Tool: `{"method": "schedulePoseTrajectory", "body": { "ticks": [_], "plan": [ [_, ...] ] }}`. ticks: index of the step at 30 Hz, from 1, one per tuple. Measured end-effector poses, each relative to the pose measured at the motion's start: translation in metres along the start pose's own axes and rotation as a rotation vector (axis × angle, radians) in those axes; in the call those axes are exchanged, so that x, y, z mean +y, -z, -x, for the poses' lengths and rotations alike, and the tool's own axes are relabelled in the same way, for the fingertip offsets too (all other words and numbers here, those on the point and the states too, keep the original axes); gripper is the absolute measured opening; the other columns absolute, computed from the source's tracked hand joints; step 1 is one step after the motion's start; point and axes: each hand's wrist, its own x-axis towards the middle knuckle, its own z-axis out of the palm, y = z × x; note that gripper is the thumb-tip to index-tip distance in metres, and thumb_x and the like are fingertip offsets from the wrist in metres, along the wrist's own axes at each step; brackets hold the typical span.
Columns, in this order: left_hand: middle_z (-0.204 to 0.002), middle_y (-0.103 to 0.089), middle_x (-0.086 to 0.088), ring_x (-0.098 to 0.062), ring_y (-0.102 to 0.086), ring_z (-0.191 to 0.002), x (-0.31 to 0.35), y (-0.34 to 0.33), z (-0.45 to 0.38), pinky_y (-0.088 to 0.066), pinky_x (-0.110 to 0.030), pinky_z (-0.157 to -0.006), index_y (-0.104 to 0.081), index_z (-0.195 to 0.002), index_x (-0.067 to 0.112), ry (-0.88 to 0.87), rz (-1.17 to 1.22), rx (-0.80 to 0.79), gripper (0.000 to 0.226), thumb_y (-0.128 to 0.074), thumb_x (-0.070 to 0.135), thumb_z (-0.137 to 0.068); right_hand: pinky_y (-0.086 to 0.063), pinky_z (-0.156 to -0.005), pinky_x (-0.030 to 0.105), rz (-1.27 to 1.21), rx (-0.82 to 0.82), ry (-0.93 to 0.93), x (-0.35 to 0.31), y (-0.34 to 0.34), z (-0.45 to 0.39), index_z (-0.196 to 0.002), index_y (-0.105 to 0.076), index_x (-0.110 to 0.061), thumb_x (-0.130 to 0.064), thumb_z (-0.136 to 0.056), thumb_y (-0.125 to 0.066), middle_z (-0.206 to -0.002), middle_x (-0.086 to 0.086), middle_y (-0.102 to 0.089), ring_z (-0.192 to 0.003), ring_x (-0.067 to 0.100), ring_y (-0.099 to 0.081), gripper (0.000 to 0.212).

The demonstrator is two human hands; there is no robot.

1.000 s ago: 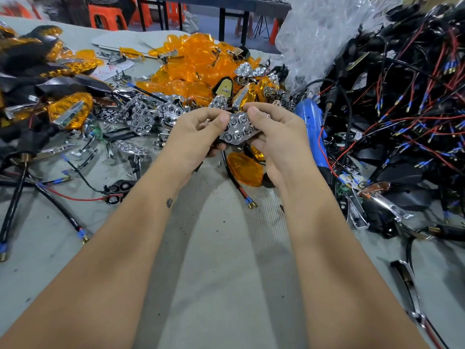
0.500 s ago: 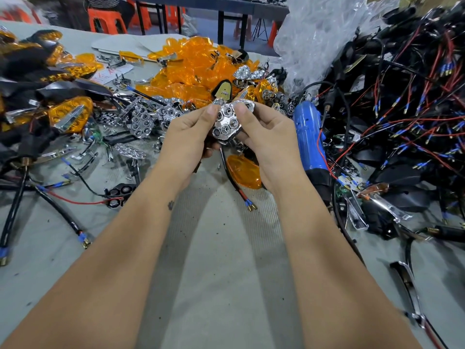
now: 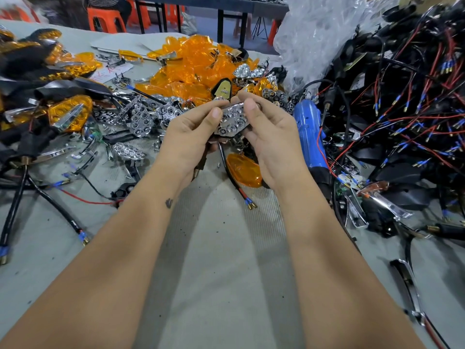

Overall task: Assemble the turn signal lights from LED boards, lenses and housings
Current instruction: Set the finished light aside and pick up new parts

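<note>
A chrome reflector [image 3: 232, 120] with several round sockets is held up over the table between both hands. My left hand [image 3: 191, 137] pinches its left edge with thumb and fingers. My right hand [image 3: 271, 137] pinches its right edge the same way. A black wire with red and blue ends [image 3: 241, 192] hangs down from under the piece. An orange lens [image 3: 244, 170] lies on the table just below my right hand. A heap of orange lenses [image 3: 198, 64] sits behind the hands, and more chrome reflectors [image 3: 141, 119] lie to the left.
A blue electric screwdriver [image 3: 309, 137] lies right of my right hand. A tangle of black housings with red and blue wires [image 3: 402, 109] fills the right side. Finished amber lights [image 3: 68, 114] lie at the left. Clear plastic wrap [image 3: 322, 28] is piled behind.
The chrome reflector has turned in my fingers from lying crosswise to standing more on end. Both hands stay on it at about the same place.
</note>
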Motion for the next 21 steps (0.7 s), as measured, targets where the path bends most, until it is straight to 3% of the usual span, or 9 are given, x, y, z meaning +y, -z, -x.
{"method": "schedulePoseTrajectory", "body": {
  "ticks": [2,7,10,12,14,16,18,20,21],
  "plan": [
    [-0.096,-0.066,0.006,-0.011,-0.054,-0.075,-0.0011,0.0007,0.0,-0.047,-0.019,-0.062,-0.071,-0.112,0.029,-0.021,-0.013,-0.002,0.019,-0.057,0.027,-0.099,-0.048,-0.105,0.05,-0.006,0.017,-0.002,0.0,-0.0013,0.0007,-0.104,-0.072,-0.022,-0.022,-0.101,-0.053,-0.118,0.008,-0.07,-0.12,0.028,-0.062,0.019],
    [-0.074,-0.055,0.01,0.0,-0.049,-0.066,-0.0019,0.0022,0.0009,-0.047,-0.018,-0.061,-0.075,-0.103,0.038,-0.032,-0.038,-0.016,0.019,-0.06,0.027,-0.098,-0.049,-0.097,0.062,0.088,0.081,0.057,0.001,-0.0019,0.0014,-0.091,-0.073,-0.024,-0.02,-0.103,-0.051,-0.105,0.01,-0.072,-0.112,0.037,-0.063,0.026],
    [-0.077,-0.063,0.017,0.0,-0.059,-0.063,-0.0009,-0.0015,0.0002,-0.047,-0.015,-0.056,-0.073,-0.104,0.032,-0.019,-0.036,-0.025,0.017,-0.059,0.025,-0.098,-0.05,-0.092,0.061,0.167,0.139,0.098,0.0019,-0.0005,-0.0008,-0.085,-0.072,-0.019,-0.024,-0.102,-0.054,-0.097,0.024,-0.069,-0.101,0.047,-0.061,0.026],
    [-0.081,-0.064,0.013,-0.008,-0.067,-0.062,-0.0011,-0.0048,-0.0014,-0.047,-0.016,-0.051,-0.072,-0.101,0.03,0.039,-0.044,-0.011,0.013,-0.06,0.029,-0.098,-0.049,-0.07,0.049,0.212,0.179,0.124,0.0026,0.0023,-0.0009,-0.072,-0.061,-0.004,-0.027,-0.101,-0.056,-0.075,0.029,-0.057,-0.072,0.044,-0.053,0.038],
    [-0.069,-0.057,0.014,-0.012,-0.069,-0.058,-0.0005,-0.0064,-0.0019,-0.048,-0.017,-0.048,-0.07,-0.094,0.028,0.088,-0.053,-0.031,0.012,-0.059,0.033,-0.098,-0.03,-0.053,0.031,0.266,0.217,0.151,0.0017,0.0037,-0.0001,-0.057,-0.041,-0.013,-0.028,-0.101,-0.057,-0.053,0.003,-0.035,-0.053,0.017,-0.031,0.049],
    [-0.067,-0.055,0.006,-0.014,-0.068,-0.056,-0.0016,-0.007,-0.0024,-0.048,-0.018,-0.046,-0.067,-0.088,0.022,0.112,-0.055,-0.072,0.019,-0.057,0.035,-0.099,-0.019,-0.049,0.023,0.261,0.228,0.13,0.0007,0.0034,-0.0003,-0.056,-0.031,-0.022,-0.03,-0.101,-0.057,-0.052,-0.011,-0.023,-0.051,0.006,-0.02,0.053],
    [-0.079,-0.054,-0.014,-0.014,-0.067,-0.054,-0.0034,-0.0073,-0.0023,-0.048,-0.019,-0.046,-0.062,-0.087,0.013,0.11,-0.063,-0.087,0.026,-0.055,0.034,-0.101,-0.018,-0.047,0.021,0.259,0.241,0.1,-0.0012,0.0031,0.0,-0.056,-0.028,-0.024,-0.034,-0.102,-0.055,-0.051,-0.012,-0.022,-0.05,0.005,-0.019,0.054],
    [-0.088,-0.054,-0.02,-0.012,-0.065,-0.053,-0.0048,-0.0073,-0.0029,-0.047,-0.019,-0.046,-0.061,-0.089,0.012,0.102,-0.081,-0.055,0.025,-0.054,0.032,-0.101,-0.025,-0.048,0.019,0.247,0.237,0.072,-0.0011,0.004,0.0005,-0.056,-0.034,-0.018,-0.039,-0.103,-0.049,-0.052,-0.005,-0.028,-0.05,0.006,-0.025,0.054],
    [-0.089,-0.054,-0.02,-0.012,-0.065,-0.053,-0.0052,-0.0068,-0.0036,-0.047,-0.019,-0.046,-0.062,-0.088,0.015,0.1,-0.086,-0.03,0.023,-0.055,0.032,-0.101,-0.032,-0.051,0.021,0.237,0.21,0.062,-0.0003,0.0038,0.0008,-0.06,-0.045,-0.007,-0.04,-0.104,-0.047,-0.056,0.007,-0.036,-0.052,0.013,-0.033,0.055]
  ]
}}
